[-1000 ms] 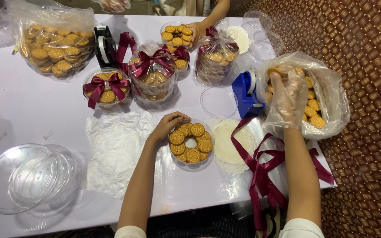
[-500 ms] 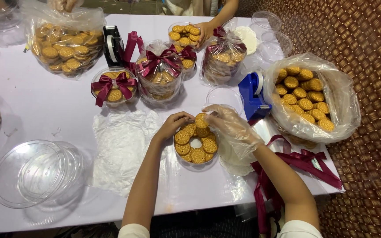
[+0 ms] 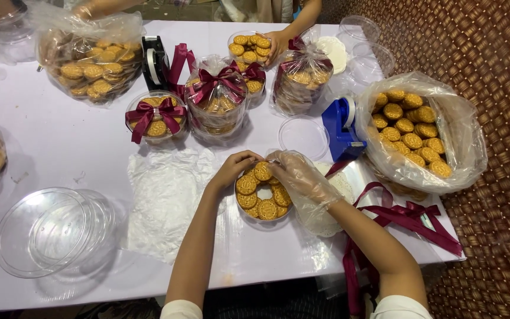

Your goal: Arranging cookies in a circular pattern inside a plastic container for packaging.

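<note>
A round clear container (image 3: 262, 214) with a ring of golden round biscuits (image 3: 267, 208) sits on the white table (image 3: 60, 147) in front of me. My bare left hand (image 3: 233, 169) rests on its upper left rim, fingers curled over the biscuits. My right hand (image 3: 296, 173), in a thin clear plastic glove, lies over the container's right side, fingertips on a biscuit at the top. A lace paper doily (image 3: 326, 221) lies under my right forearm. An open plastic bag of biscuits (image 3: 409, 130) stands to the right.
Ribbon-tied biscuit tubs (image 3: 156, 117) (image 3: 215, 97), a blue tape dispenser (image 3: 340, 129), a black tape dispenser (image 3: 153, 62), stacked clear lids (image 3: 51, 231), dark red ribbon (image 3: 405, 218) and a crumpled plastic sheet (image 3: 163, 198) lie around. Another person's hand (image 3: 277, 42) holds a far tub.
My right hand left the biscuit bag, carried a biscuit over to the container and now presses it into the ring. My left hand stayed on the rim.
</note>
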